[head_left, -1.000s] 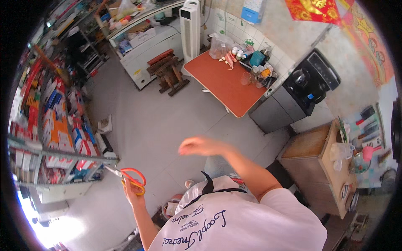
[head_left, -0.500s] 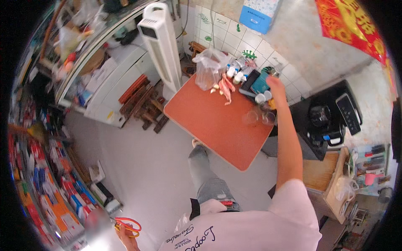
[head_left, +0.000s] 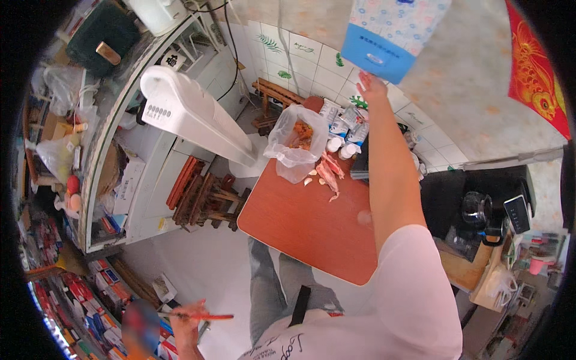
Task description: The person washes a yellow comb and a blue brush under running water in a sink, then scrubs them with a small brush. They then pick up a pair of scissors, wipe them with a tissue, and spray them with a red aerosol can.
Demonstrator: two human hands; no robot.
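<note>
Low at the left, my left hand (head_left: pixel 187 318) is closed around a pair of scissors (head_left: pixel 219 317); their red-orange handle sticks out to the right of my fingers. My right arm stretches up past the table to the wall, where my right hand (head_left: pixel 373 87) is raised with its fingers apart. Right above those fingers hangs a blue and white tissue pack (head_left: pixel 381 51), its lower edge at my fingertips; whether they touch I cannot tell. Nothing shows in the right hand.
A red-brown table (head_left: pixel 300 222) holds a plastic bag of orange-brown food (head_left: pixel 298 141), raw meat strips (head_left: pixel 330 174), garlic cloves and small white bottles (head_left: pixel 347 150). A white tower fan (head_left: pixel 198 120) stands left of it. Wooden stools (head_left: pixel 207 201), a glass cabinet and shelved boxes lie further left.
My right hand has gone from the things on the table's far side up to the tissue pack. The view has shifted, and the scissors in my left hand have turned edge-on.
</note>
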